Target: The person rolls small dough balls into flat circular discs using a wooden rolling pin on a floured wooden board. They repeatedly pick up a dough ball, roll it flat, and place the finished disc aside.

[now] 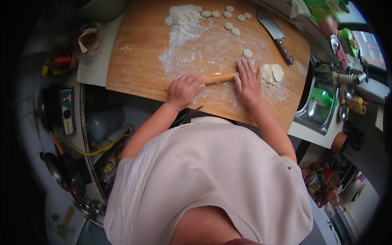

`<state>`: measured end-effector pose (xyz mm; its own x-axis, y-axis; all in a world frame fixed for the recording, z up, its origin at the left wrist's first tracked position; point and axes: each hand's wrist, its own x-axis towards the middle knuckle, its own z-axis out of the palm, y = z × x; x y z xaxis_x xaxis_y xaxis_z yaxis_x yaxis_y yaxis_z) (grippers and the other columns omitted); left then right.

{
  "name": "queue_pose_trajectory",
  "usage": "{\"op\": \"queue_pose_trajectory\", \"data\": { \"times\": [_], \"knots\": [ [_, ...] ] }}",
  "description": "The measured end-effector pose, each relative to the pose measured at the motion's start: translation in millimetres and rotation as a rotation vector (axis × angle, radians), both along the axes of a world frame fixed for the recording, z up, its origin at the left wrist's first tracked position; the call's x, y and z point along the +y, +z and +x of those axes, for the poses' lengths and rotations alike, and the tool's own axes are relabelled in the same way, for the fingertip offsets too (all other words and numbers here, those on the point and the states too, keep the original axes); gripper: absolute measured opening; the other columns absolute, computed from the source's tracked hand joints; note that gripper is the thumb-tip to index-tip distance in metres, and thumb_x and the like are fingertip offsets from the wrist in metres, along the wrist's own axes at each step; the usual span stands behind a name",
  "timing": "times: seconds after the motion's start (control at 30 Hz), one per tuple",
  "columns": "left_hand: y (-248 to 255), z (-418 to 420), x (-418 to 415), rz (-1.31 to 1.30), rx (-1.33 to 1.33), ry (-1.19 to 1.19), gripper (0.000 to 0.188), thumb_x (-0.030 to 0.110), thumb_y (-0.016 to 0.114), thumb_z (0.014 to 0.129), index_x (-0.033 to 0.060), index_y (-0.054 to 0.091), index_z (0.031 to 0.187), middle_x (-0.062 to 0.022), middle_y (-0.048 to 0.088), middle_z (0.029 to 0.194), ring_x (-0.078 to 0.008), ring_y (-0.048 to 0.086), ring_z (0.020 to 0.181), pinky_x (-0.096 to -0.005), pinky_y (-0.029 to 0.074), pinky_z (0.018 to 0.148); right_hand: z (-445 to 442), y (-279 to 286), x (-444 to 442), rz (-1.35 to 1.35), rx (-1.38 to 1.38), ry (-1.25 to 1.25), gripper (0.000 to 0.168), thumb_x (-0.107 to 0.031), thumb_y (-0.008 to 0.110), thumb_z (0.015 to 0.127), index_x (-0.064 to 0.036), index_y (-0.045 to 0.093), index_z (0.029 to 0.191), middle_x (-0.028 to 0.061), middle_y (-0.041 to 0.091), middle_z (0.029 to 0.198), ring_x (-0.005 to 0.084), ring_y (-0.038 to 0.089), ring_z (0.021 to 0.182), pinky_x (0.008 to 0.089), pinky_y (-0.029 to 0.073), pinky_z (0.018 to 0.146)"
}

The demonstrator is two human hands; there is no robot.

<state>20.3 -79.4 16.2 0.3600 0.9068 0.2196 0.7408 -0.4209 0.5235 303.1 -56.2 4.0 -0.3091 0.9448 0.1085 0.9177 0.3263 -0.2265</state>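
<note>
A wooden rolling pin [219, 78] lies across the floured wooden board [137, 61]. My left hand [186, 88] wraps its left end. My right hand [248, 81] rests over its right end, fingers stretched forward and palm down. A bit of pale dough [217, 73] shows just behind the pin; the rest of it is hidden. Beyond my right fingertips sits one small flattened dough round [247, 53]. Right of that hand is a stack of thin rolled wrappers [272, 75]. Several more dough pieces [227, 14] are scattered at the far side.
A heap of flour [183, 23] lies at the board's far side. At the right, a cleaver [274, 33] lies with its handle towards me. A steel sink [321, 114] holding a green bottle [320, 96] adjoins the board. A gas cylinder [105, 122] stands under the counter at left.
</note>
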Motion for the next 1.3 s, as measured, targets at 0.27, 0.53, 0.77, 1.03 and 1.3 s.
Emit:
{"op": "queue_pose_trajectory", "data": {
  "times": [0.27,0.53,0.77,1.03,1.3],
  "knots": [
    [-17.4,-7.0,29.1,-0.147,0.297,-0.039,0.058,0.046,0.052,0.100,0.0211,0.045,0.152,-0.0015,0.032,0.165,-0.0258,0.019,0.155,-0.0597,0.008,0.123,-4.3,9.7,-4.8,-0.085,0.097,0.028,0.070,-0.038,0.057,0.099,-0.002,0.033,0.155,0.0181,0.032,0.162,0.0353,0.029,0.150,0.0489,0.018,0.124],
    [-8.2,4.3,50.8,-0.221,0.421,0.005,0.067,0.048,0.046,0.102,0.0169,0.031,0.159,-0.0003,0.025,0.168,-0.0261,0.016,0.156,-0.0607,0.003,0.123,-3.6,17.5,-6.3,-0.114,0.124,0.037,0.072,-0.040,0.057,0.099,-0.002,0.033,0.155,0.0194,0.036,0.159,0.0360,0.032,0.149,0.0498,0.020,0.123],
    [-18.4,0.5,11.0,-0.243,0.303,-0.018,0.064,0.047,0.046,0.102,0.0147,0.036,0.157,-0.0032,0.029,0.166,-0.0284,0.019,0.155,-0.0615,0.003,0.122,0.5,8.4,-19.1,-0.107,0.119,0.083,0.068,-0.042,0.056,0.099,-0.001,0.039,0.151,0.0189,0.038,0.158,0.0349,0.028,0.150,0.0488,0.017,0.125],
    [-9.4,0.6,0.8,-0.233,0.338,-0.032,0.065,0.045,0.047,0.101,0.0167,0.033,0.158,-0.0040,0.028,0.167,-0.0301,0.021,0.155,-0.0612,0.005,0.122,6.2,9.3,-29.2,-0.126,0.140,0.119,0.069,-0.041,0.059,0.097,-0.001,0.040,0.151,0.0180,0.041,0.157,0.0351,0.034,0.148,0.0506,0.020,0.123],
    [-13.2,6.3,33.7,-0.189,0.316,0.025,0.063,0.044,0.045,0.103,0.0150,0.034,0.158,-0.0048,0.030,0.165,-0.0327,0.019,0.155,-0.0631,0.005,0.121,0.5,9.1,-12.9,-0.121,0.146,0.083,0.067,-0.040,0.056,0.099,-0.003,0.040,0.152,0.0178,0.038,0.159,0.0325,0.030,0.150,0.0501,0.018,0.124]
  ]
}}
